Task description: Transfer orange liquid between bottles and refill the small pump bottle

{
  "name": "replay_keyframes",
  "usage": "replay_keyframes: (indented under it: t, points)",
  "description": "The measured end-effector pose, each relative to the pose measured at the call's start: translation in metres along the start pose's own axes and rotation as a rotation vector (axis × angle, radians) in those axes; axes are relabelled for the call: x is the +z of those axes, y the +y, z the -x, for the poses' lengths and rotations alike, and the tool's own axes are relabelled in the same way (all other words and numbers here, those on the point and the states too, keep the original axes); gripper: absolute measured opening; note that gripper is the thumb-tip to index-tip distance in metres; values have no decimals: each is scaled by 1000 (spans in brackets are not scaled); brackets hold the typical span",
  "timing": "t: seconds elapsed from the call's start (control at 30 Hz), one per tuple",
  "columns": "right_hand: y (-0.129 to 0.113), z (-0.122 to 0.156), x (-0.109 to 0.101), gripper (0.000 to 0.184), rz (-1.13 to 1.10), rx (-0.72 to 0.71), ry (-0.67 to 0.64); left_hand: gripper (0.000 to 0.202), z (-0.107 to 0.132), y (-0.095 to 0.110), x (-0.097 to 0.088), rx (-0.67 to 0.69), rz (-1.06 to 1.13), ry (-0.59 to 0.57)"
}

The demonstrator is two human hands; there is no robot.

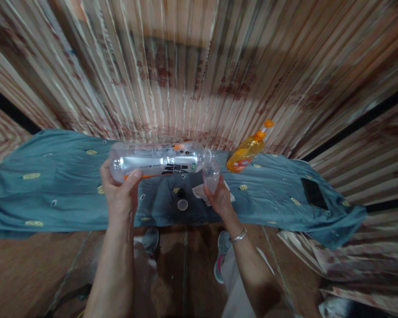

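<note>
Left hand (120, 191) grips a large clear plastic bottle (152, 163) sideways, seemingly aligning mouths with the small transparent bottle (211, 173) the right hand (221, 199) clasps.

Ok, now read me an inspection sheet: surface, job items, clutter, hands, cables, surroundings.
Surface: wrinkled teal cloth with a yellow pattern.
Job items: large clear bottle held sideways, mouth at the mouth of a small clear bottle; contact unclear.
Clutter: white tissue by the right hand; round cap; orange bottle; dark phone at far right.
Hands: left hand grips the large bottle, right the small.
Cables: none certain; dark curved thing, lower left, unclear.
Surroundings: striped curtain behind, brown floor.
</note>
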State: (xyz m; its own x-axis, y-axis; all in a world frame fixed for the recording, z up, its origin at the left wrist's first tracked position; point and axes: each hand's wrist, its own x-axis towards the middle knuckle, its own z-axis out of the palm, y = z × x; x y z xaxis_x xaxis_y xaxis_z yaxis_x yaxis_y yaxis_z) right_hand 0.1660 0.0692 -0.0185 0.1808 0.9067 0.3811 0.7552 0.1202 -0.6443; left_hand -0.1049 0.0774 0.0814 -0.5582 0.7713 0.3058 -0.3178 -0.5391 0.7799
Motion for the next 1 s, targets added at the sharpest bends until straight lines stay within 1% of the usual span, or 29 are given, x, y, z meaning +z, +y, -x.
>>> replay_keyframes:
  t: [0.13,0.47,0.6,0.7,1.0]
  points:
    - [2,0,2,71,8,1,17,73,-1,-1,-2,-13,-17,2]
    - [0,0,0,70,-1,6,-6,73,0,2,1,-11,3,-7]
    - [-1,0,-2,68,-24,-9,4,74,-1,-1,-1,6,-13,-1]
    - [-2,0,-3,68,-24,-11,6,74,-2,-3,-3,32,-32,-19]
    - [-4,-1,-6,68,-13,1,-22,68,0,2,2,16,-28,-16]
